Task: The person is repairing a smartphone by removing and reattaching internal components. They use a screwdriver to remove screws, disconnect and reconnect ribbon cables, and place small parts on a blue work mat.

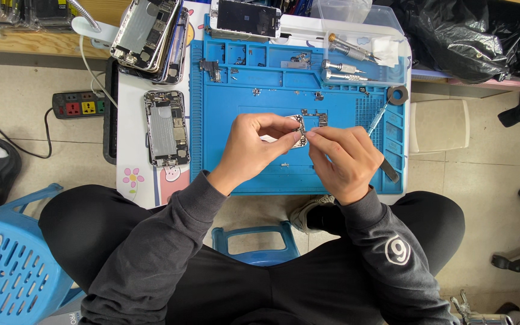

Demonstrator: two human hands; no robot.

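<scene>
Over the blue mat [260,174], left hand [251,150] and right hand [344,161] both pinch a small metal part [300,133] — best held level, gripped lightly by the edges — beside loose screws [284,164].

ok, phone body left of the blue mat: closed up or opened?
Opened. The phone body lies on the white table with its screen off, showing bare metal plate and internal parts. Neither hand touches it.

Above your blue mat, at the top edge, a detached phone screen [245,18] lay flat: black rectangular glass, white bezel. Top left on the wooden shelf you had clear plastic packets [22,12], contents dark and blurred.
</scene>
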